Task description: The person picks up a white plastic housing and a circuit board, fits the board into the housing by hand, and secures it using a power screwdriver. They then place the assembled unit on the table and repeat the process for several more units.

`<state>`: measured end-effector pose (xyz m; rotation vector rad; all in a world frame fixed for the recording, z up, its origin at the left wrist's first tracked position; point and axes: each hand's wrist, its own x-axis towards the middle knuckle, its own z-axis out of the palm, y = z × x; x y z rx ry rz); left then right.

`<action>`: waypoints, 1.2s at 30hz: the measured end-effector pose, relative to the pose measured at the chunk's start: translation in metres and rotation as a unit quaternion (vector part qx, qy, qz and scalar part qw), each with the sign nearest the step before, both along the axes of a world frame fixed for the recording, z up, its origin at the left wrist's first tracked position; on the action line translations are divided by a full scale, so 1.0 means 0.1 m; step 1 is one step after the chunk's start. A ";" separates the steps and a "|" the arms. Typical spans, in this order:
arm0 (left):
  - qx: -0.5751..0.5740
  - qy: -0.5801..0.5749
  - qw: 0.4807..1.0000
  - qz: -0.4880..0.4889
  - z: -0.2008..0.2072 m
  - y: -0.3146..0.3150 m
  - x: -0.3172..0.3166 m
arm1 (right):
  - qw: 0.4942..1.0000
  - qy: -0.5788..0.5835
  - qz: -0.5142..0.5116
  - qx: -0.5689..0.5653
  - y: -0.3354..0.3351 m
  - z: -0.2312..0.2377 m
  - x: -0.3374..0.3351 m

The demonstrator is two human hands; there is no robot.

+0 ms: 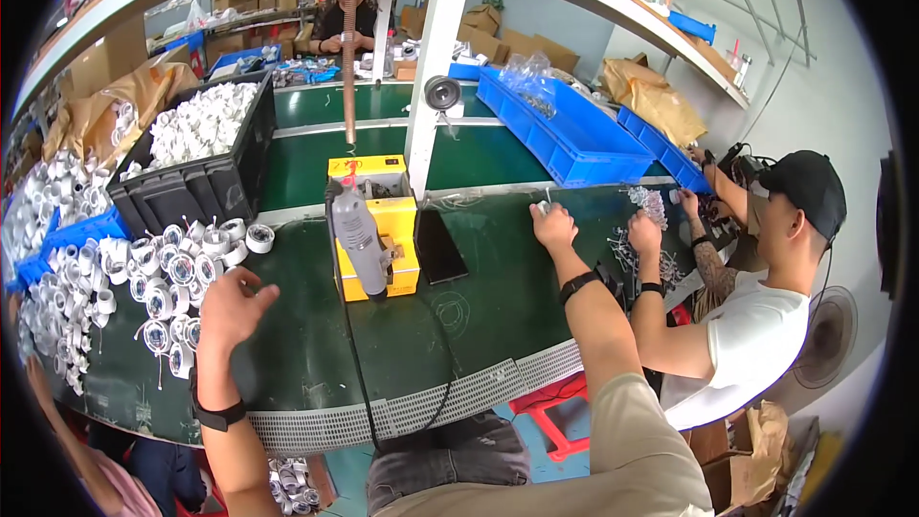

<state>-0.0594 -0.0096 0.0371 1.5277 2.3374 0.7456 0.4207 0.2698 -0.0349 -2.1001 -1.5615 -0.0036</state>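
You are pinching a small pale piece in your right hand, just above the green work surface, well to the right of the yellow stand; its exact kind is too small to tell. The fingers of that hand are curling closed around it. Your left hand is hanging partly open, thumb apart from loosely bent fingers, seemingly holding nothing, and it is hovering just beside a cluster of white round housings, some of which are trailing thin leads. Whether your fingers are touching the nearest housing, you cannot tell from this view.

Between your hands, a grey corded power tool is leaning nose-down against the yellow stand, and a black flat rectangular device is lying just right of it. A copper-coloured coil is hanging above.

Farther left, a black crate is holding a heap of small white parts. On the far right of the bench, a large blue tray is carrying a clear plastic bag. To your right, a co-worker in a white T-shirt is reaching one hand to a pile of clear small pieces. Another person is sitting across the bench.
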 end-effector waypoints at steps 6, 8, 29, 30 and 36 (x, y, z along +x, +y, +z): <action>-0.081 -0.294 0.900 -0.313 0.04 0.08 0.47 | 0.910 0.033 0.336 0.241 -0.97 0.18 -0.73; 0.013 -0.429 0.861 -0.271 -0.16 0.13 0.78 | 0.823 -0.014 0.491 0.286 -1.53 0.46 -1.18; 0.027 -0.602 0.748 -0.279 -0.43 0.13 1.17 | 0.684 0.467 0.529 -0.186 -1.94 0.40 -1.63; 0.043 -0.586 0.759 -0.280 -0.44 0.13 1.18 | 0.660 0.494 0.514 -0.236 -1.93 0.41 -1.62; 0.046 -0.617 0.755 -0.218 -0.40 0.07 1.21 | 0.655 0.490 0.527 -0.231 -1.98 0.41 -1.62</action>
